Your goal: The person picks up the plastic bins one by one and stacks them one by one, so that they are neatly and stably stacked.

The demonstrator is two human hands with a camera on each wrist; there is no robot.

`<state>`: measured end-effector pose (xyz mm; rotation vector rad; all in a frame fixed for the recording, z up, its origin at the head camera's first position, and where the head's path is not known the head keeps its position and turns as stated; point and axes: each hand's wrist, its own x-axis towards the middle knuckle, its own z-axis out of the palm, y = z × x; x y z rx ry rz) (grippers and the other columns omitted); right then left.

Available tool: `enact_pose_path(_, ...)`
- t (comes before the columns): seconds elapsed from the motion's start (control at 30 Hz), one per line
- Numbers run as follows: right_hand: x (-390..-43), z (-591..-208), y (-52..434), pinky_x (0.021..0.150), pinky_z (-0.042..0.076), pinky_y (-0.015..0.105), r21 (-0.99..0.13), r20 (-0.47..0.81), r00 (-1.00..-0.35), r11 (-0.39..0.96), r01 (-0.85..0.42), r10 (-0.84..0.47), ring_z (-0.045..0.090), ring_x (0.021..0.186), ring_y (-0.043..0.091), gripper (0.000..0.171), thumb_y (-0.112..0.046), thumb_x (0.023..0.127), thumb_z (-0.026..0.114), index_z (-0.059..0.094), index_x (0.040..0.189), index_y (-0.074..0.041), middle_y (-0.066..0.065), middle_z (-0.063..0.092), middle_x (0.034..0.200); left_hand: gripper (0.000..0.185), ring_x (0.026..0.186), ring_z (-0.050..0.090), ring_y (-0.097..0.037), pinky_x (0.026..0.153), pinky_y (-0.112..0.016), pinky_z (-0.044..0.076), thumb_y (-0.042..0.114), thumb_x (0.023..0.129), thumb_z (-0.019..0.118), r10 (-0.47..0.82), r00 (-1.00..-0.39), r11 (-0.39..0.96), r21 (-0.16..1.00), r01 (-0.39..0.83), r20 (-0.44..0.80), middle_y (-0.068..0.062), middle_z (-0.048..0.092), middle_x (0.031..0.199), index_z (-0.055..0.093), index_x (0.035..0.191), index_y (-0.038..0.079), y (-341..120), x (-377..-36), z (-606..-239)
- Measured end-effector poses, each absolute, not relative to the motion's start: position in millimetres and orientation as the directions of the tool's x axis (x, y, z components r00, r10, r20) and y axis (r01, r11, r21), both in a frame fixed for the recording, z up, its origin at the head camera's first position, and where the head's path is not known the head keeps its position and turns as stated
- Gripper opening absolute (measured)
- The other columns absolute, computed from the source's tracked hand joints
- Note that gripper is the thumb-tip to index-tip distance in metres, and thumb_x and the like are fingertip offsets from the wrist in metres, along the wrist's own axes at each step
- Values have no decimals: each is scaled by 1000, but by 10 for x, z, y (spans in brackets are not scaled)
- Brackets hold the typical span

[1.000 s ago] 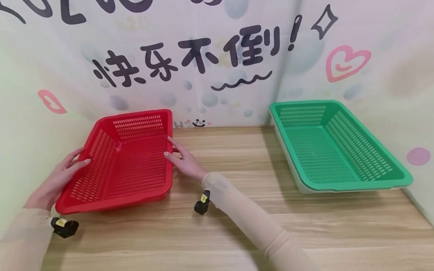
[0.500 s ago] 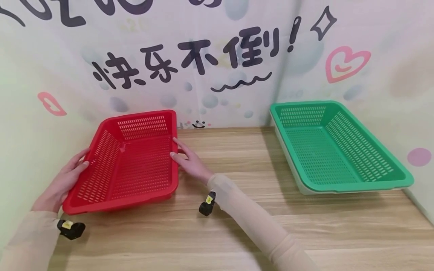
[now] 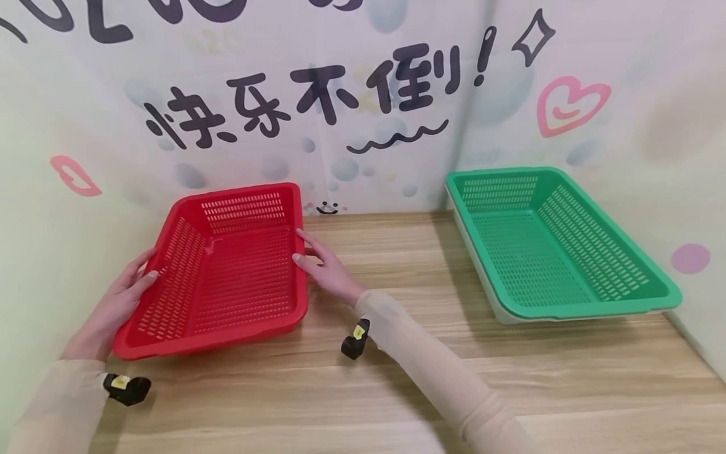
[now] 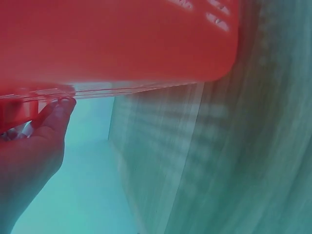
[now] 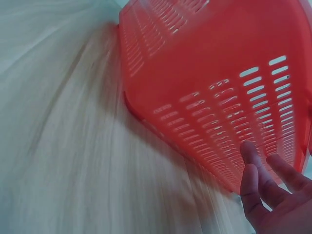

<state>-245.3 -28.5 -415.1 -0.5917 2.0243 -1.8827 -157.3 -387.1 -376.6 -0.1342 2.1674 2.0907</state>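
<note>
A red plastic basket [image 3: 244,277] with slotted walls stands at the left in the head view, nothing inside it. My left hand [image 3: 116,309] grips its left rim, thumb over the edge and fingers outside; in the left wrist view that hand [image 4: 36,151] shows at the rim. At the opposite long side, my right hand [image 3: 329,271] holds the right rim with thumb and index finger on top. Below that rim, in the right wrist view, other fingers of the right hand [image 5: 278,200] lie against the slotted outer wall.
A green slotted basket [image 3: 533,258] with a white outer container [image 3: 488,284] under it stands at the right. Both baskets are on a wood-grain table [image 3: 386,353]. Behind is a printed cloth wall [image 3: 374,170] with lettering, and pale walls flank both sides.
The red basket and both hands have shifted a little to the right, away from the left wall. The hold on both rims stays the same. The green basket has not moved on the table.
</note>
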Motion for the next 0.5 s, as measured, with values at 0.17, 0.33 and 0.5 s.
enact_pose_path(0.17, -2451, -4140, -216, 80, 56, 32, -992, 70, -866, 58, -114, -496, 61, 107, 22, 58, -28, 100, 54, 30, 152, -36, 11, 45, 139, 68, 86, 63, -5, 67, -23, 55, 26, 102, 47, 37, -989, 18, 989, -145, -146, 11, 44, 114, 7, 156, 31, -3820, -1592, -3779)
enact_pose_path(0.33, -2435, -4119, -160, 80, 56, 35, -983, 90, -864, 98, -158, -495, 62, 102, 22, 58, -27, 100, 55, 30, 152, -32, 10, 44, 141, 66, 84, 64, -5, 65, -25, 56, 25, 103, 46, 60, -992, 56, 993, -108, -112, 13, 47, 112, 9, 157, 29, -3810, -1607, -3791)
enact_pose_path(0.5, -2428, -4098, -84, 76, 57, 40, -956, 137, -868, 166, -243, -477, 65, 90, 20, 59, -25, 99, 55, 31, 153, -24, 9, 46, 139, 63, 84, 65, -6, 65, -26, 57, 21, 102, 47, 77, -993, 43, 995, -87, -90, 16, 52, 110, 16, 156, 30, -3789, -1630, -3800)
